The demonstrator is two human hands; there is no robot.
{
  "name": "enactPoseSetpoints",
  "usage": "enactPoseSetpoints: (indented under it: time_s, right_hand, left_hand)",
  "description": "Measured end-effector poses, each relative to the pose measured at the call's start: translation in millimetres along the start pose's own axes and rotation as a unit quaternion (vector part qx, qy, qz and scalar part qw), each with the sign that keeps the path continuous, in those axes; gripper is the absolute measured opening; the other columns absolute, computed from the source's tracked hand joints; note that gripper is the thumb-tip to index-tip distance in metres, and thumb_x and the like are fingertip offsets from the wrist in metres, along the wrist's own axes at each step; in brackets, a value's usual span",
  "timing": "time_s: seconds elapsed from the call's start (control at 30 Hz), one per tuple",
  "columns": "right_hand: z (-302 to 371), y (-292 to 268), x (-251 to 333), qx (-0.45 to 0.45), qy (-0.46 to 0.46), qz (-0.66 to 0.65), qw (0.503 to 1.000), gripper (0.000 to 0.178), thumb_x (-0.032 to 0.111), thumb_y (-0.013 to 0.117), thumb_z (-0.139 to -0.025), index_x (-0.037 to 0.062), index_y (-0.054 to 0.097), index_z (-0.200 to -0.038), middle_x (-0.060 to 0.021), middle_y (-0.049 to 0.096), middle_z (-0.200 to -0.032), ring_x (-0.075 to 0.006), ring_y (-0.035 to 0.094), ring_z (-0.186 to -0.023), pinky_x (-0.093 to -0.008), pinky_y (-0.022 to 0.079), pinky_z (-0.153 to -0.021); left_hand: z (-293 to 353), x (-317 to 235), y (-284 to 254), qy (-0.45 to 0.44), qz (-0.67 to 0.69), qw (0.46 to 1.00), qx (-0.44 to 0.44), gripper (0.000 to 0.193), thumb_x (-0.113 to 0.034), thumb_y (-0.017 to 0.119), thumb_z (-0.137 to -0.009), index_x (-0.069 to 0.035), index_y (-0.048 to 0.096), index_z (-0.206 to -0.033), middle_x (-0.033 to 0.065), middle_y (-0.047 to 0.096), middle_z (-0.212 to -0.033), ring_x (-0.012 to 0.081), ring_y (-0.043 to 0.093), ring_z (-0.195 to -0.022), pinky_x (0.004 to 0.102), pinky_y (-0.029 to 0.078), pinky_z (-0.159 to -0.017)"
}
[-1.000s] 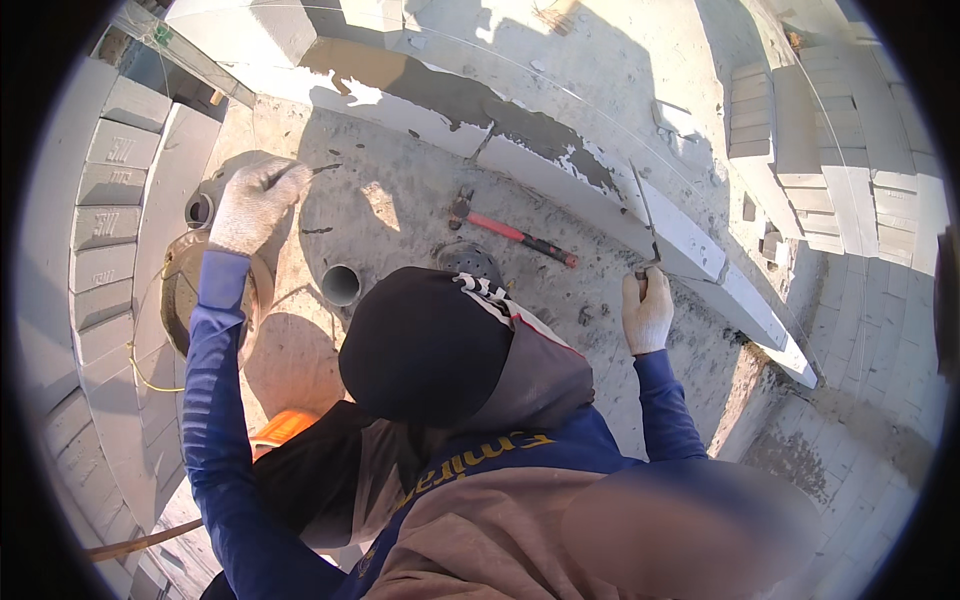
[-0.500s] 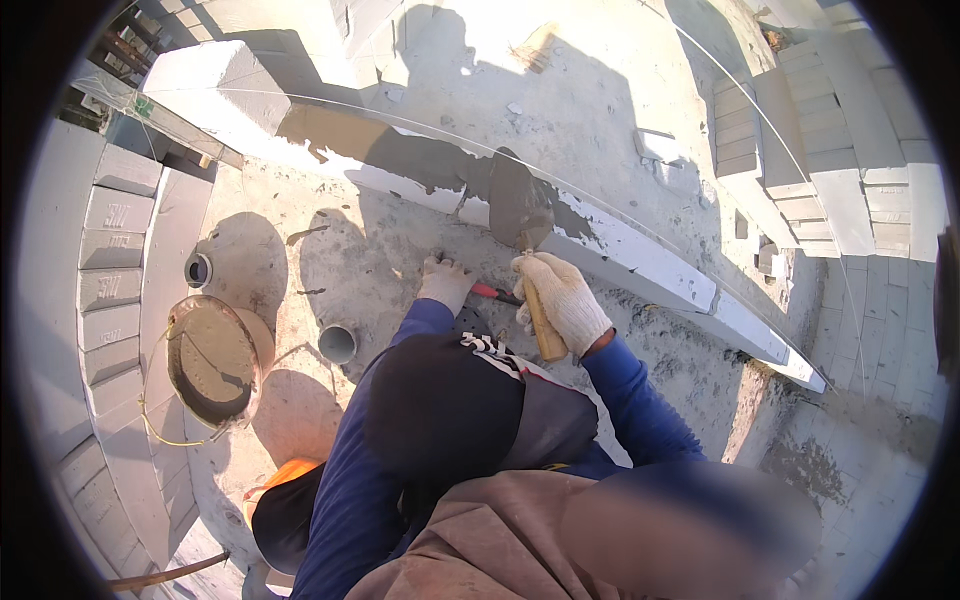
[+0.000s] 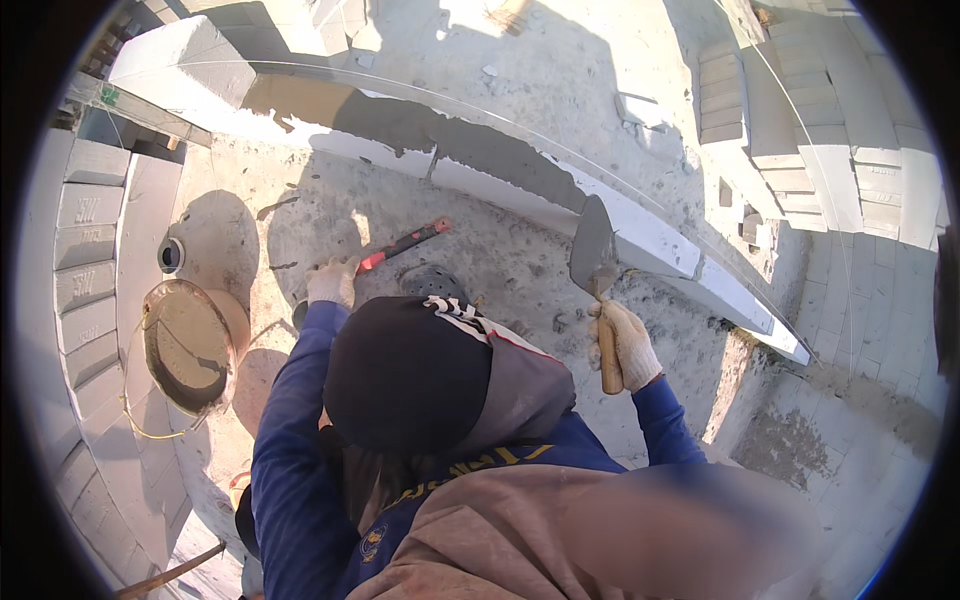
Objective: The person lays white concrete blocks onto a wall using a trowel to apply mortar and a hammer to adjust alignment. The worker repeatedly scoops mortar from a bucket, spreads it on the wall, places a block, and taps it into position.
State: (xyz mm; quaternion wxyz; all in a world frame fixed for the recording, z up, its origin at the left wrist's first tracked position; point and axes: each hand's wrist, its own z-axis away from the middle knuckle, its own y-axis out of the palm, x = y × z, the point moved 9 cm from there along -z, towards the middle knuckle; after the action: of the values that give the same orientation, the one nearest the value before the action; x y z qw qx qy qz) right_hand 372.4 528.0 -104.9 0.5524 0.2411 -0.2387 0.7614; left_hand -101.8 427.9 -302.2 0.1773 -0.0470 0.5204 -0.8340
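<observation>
Right hand (image 3: 625,347), gloved: fingers wrapped round the wooden handle of a trowel (image 3: 592,250). Trowel lies ahead of the fist, long axis running away from the person, leaning a touch left; blade tip up at the near edge of the low block wall (image 3: 655,248). Blade overlaps the wall in this view (touching or just above it, can't tell). Key relation: trowel axis cuts across the wall, which slants from far left to near right. Grey mortar layer (image 3: 490,157) covers the top left of the blade and ends close by it; white block top shows to the right. Right hand clearly nearer that end.

Left hand (image 3: 332,283), also gloved, is low by the floor, fingers closed on the head end of a hammer (image 3: 405,243) (head itself hidden by the glove). Its red and black handle points away and right from those fingers, toward the wall, short of it. Mortar bucket (image 3: 237,325) sits left of the left hand, apart. Dark shoe (image 3: 435,282) between the hands, just beside the handle.
</observation>
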Motion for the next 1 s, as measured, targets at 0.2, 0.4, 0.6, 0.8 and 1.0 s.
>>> enactPoseSetpoints:
  time_s: [0.2,0.4,0.6,0.8,1.0]
  right_hand:
    - [-38,42,40,0.021,-0.034,-0.101,0.994,0.040,0.043,0.056,-0.110,0.0054,0.065,-0.120,-0.0041,0.065,-0.081,-0.0164,0.063,-0.055,-0.0286,0.056,-0.048]
    - [-21,34,1,0.054,0.034,-0.061,0.996,0.040,0.042,0.056,-0.110,0.0050,0.065,-0.121,-0.0056,0.065,-0.084,-0.0182,0.065,-0.058,-0.0325,0.057,-0.049]
    - [19,44,34,0.078,-0.006,0.067,0.995,0.041,0.041,0.053,-0.110,0.0044,0.067,-0.119,-0.0050,0.062,-0.082,-0.0166,0.062,-0.058,-0.0322,0.054,-0.051]
    - [-38,41,68,0.062,-0.038,0.164,0.984,0.042,0.044,0.055,-0.109,0.0049,0.066,-0.116,-0.0033,0.063,-0.079,-0.0145,0.062,-0.056,-0.0300,0.055,-0.048]
    - [-6,-20,31,-0.009,0.045,0.043,0.998,0.040,0.045,0.054,-0.108,0.0071,0.065,-0.116,-0.0032,0.059,-0.079,-0.0156,0.059,-0.056,-0.0317,0.053,-0.050]
  left_hand:
    - [-9,-27,17,-0.009,0.010,0.996,0.085,0.036,-0.032,0.061,-0.097,-0.029,0.066,-0.132,0.0130,0.072,-0.118,0.0347,0.073,-0.112,0.0535,0.052,-0.093]
    - [-7,-38,25,0.026,0.114,0.993,0.028,0.041,-0.041,0.063,-0.095,-0.026,0.065,-0.133,0.0142,0.071,-0.115,0.0368,0.073,-0.109,0.0538,0.053,-0.089]
    - [-8,-32,-32,0.099,0.127,0.987,0.000,0.036,-0.038,0.066,-0.094,-0.018,0.070,-0.123,0.0173,0.074,-0.114,0.0392,0.073,-0.107,0.0536,0.056,-0.091]
    - [17,27,-148,0.062,0.054,0.997,0.002,0.049,-0.037,0.074,-0.089,-0.012,0.070,-0.131,0.0210,0.075,-0.114,0.0390,0.071,-0.109,0.0498,0.056,-0.095]
    - [88,93,-175,0.061,0.155,0.983,-0.076,0.051,-0.033,0.075,-0.089,-0.011,0.070,-0.135,0.0215,0.074,-0.118,0.0394,0.072,-0.108,0.0489,0.056,-0.096]
